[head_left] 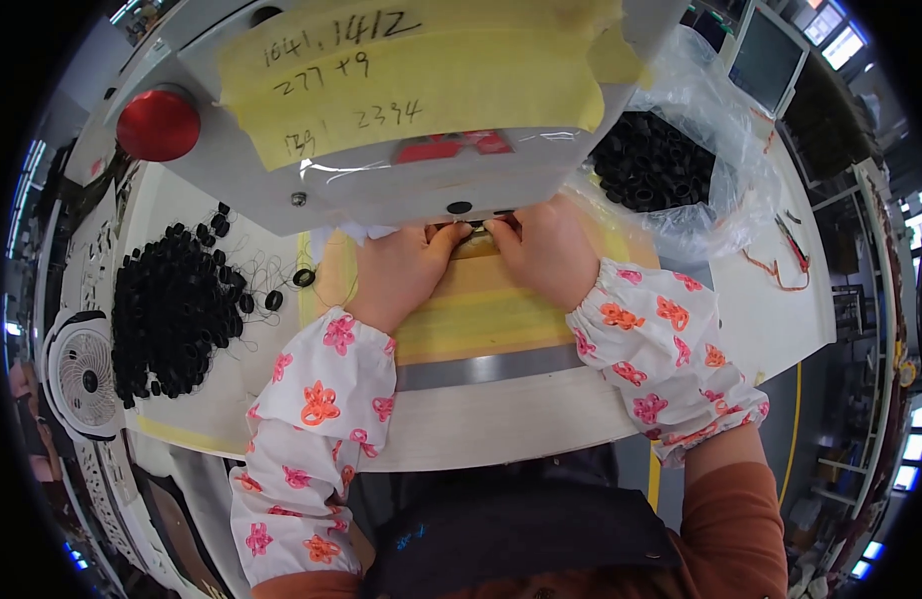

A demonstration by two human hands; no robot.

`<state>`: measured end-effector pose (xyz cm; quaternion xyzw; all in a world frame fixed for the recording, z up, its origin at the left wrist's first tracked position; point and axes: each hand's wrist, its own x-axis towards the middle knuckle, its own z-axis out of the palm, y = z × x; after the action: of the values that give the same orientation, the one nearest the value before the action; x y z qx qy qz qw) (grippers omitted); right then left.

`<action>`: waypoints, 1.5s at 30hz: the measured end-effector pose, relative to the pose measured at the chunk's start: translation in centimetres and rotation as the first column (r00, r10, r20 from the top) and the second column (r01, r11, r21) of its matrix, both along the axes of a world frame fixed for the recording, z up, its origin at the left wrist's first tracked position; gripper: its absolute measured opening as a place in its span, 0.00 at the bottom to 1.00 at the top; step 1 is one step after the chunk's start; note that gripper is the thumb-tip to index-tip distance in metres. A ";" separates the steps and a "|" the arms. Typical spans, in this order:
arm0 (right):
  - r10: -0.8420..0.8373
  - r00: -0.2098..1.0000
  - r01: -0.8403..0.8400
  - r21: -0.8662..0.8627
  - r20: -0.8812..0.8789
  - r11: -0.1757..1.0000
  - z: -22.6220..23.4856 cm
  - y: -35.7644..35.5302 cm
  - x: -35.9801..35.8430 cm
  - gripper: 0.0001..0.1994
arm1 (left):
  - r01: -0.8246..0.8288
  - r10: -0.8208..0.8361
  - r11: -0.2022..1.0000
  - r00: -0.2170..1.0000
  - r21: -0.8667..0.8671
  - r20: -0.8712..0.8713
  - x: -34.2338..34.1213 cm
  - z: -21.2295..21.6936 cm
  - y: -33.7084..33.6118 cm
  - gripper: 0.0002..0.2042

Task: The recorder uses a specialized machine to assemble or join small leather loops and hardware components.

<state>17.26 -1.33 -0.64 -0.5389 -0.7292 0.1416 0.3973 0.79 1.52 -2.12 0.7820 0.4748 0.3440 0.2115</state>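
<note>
Beneath the head of a pale grey machine [381,190], my left hand [403,268] and my right hand [549,252] meet with thumbs close together. Both hands are closed in a pinch on a small black piece [476,229], one at each side of it. Its exact kind is unclear, since fingers and the machine head cover most of it. My wrists rest over the yellow-taped work surface [481,309]. To the left of my left hand lies a heap of small black fabric-like loops [177,309], some joined by loose threads.
A clear plastic bag [745,170] holds several black rings [656,165] at the back right. Red-handled snips [795,245] lie near the table's right edge. A white fan [85,377] stands at the left edge. The machine carries a red button [159,124] and a yellow paper [421,75].
</note>
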 end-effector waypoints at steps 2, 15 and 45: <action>-0.005 1.000 0.005 -0.052 -0.007 0.999 -0.7 0.2 0.2 0.03 | 0.007 -0.007 1.000 1.000 -0.013 0.020 0.3 -1.0 0.4 0.12; -0.006 0.997 0.003 0.041 0.077 0.999 0.4 1.2 -0.1 0.04 | -0.030 0.030 0.999 0.999 -0.020 0.020 0.2 -0.8 1.4 0.11; -0.401 0.768 0.304 0.267 0.500 0.914 -2.5 4.8 12.6 0.18 | -0.041 0.217 0.905 0.901 0.424 -0.376 -3.1 2.1 -2.5 0.11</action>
<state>29.87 3.50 -3.13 -0.6483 -0.7060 -0.1575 0.2376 -2.31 -1.00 -0.06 0.8296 0.4788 0.2747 -0.0845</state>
